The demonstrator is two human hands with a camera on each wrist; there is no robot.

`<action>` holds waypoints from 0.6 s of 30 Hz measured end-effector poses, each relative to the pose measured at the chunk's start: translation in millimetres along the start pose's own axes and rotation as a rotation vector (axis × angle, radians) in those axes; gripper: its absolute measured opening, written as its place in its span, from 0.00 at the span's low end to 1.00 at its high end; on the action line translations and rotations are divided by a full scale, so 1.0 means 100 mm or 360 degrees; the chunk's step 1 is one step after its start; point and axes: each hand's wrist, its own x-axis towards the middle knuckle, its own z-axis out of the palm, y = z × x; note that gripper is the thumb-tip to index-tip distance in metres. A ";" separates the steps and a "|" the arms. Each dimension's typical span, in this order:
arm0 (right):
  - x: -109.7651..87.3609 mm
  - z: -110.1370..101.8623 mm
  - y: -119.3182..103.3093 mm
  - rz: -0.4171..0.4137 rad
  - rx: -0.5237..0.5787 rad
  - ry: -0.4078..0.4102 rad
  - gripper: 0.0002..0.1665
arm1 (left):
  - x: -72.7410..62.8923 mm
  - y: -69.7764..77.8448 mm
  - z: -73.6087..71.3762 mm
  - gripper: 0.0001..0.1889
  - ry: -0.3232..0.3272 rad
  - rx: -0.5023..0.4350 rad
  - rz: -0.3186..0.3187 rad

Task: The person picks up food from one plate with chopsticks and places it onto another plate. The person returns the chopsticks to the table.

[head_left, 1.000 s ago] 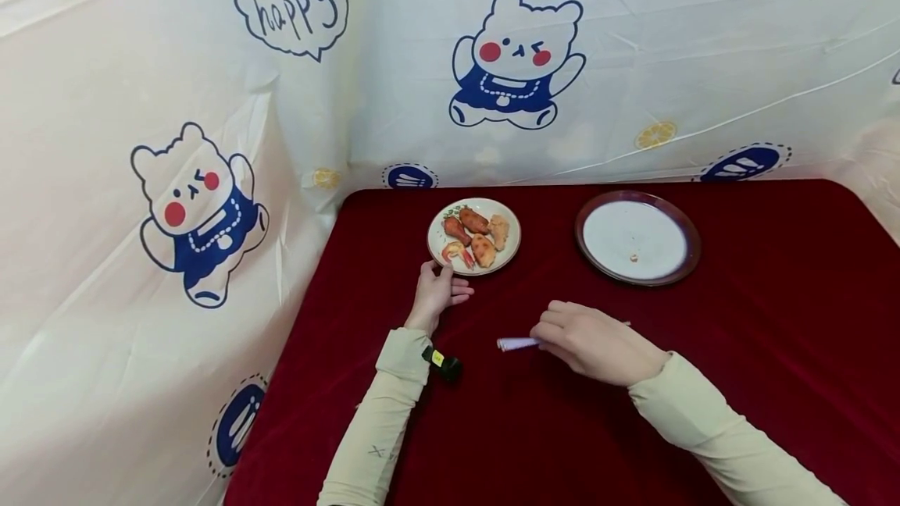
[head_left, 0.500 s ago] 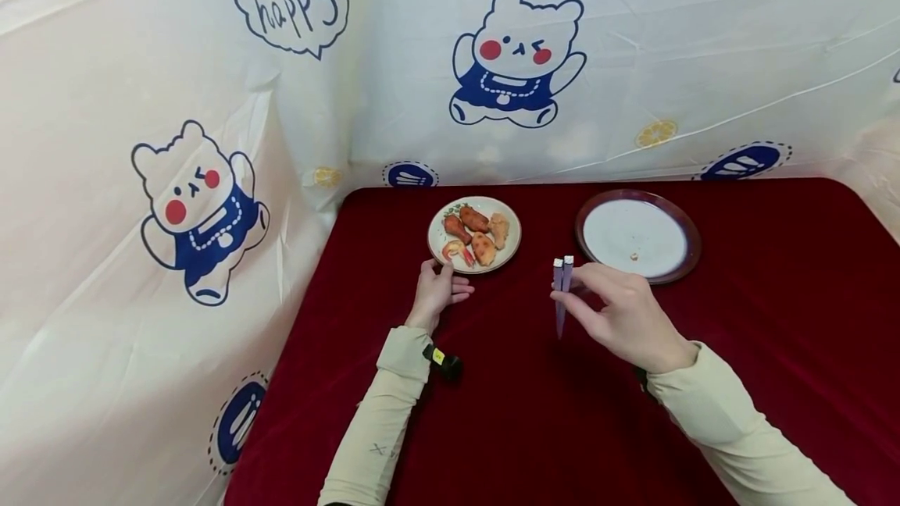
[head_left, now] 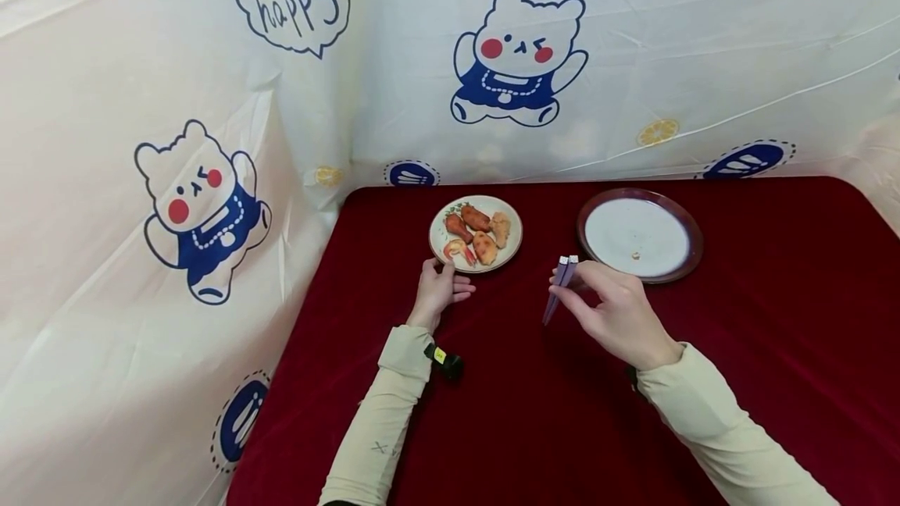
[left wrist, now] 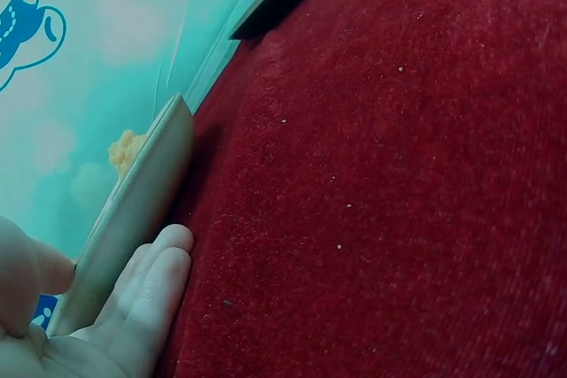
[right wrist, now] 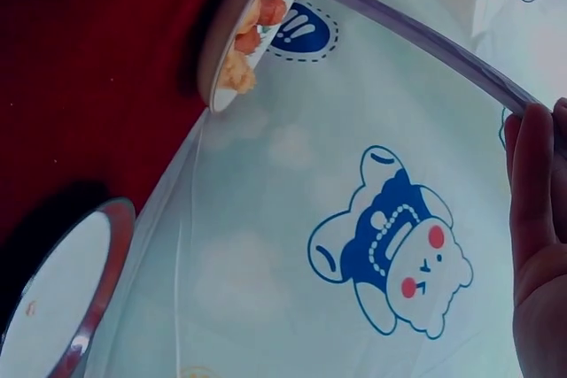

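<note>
A white plate [head_left: 512, 252] bears drumstick-like pieces, other fried pieces and a shrimp [head_left: 460, 251]. At its near rim is my left hand [head_left: 433, 293], thumb and forefinger at the edge and the other fingers stretched out to the right. In the left wrist view the thumb [left wrist: 55, 267] meets the plate's outer side [left wrist: 133, 205], with the straight fingers low beside the cloth. Between thumb and fingertips my right hand [head_left: 619, 315] holds a pair of purple chopsticks [head_left: 560, 281], slanted with pale square ends up and thin ends down. The right wrist view shows the chopsticks [right wrist: 399, 24] crossing above the plate.
A larger brown-rimmed plate [head_left: 692, 244] with a pale middle stands at the back right, a small orange-brown spot on it. Dark red cloth [head_left: 520, 428] covers the table. A printed white curtain [head_left: 401, 45] closes off the back and left.
My right hand has turned the chopsticks from lying nearly flat to steep, their pale ends up, then tilted them slightly. The left hand stays at the plate's rim.
</note>
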 end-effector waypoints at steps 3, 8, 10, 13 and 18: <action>0.01 0.02 0.02 0.0002 -0.0027 0.0006 0.14 | 0.00 0.00 0.00 0.26 0.0006 0.0012 0.0006; 0.02 0.04 0.03 -0.0002 -0.0046 0.0010 0.13 | 0.00 0.01 0.01 0.26 0.0018 0.0022 0.0012; 0.02 0.05 0.04 -0.0014 -0.0050 0.0021 0.13 | 0.00 0.01 0.01 0.26 0.0020 0.0019 0.0011; 0.03 0.06 0.05 -0.0026 -0.0052 0.0024 0.13 | 0.00 0.02 0.01 0.26 0.0021 0.0017 0.0017; 0.03 0.05 0.05 -0.0014 -0.0048 -0.0028 0.11 | -0.01 0.01 0.00 0.27 0.0012 0.0009 0.0025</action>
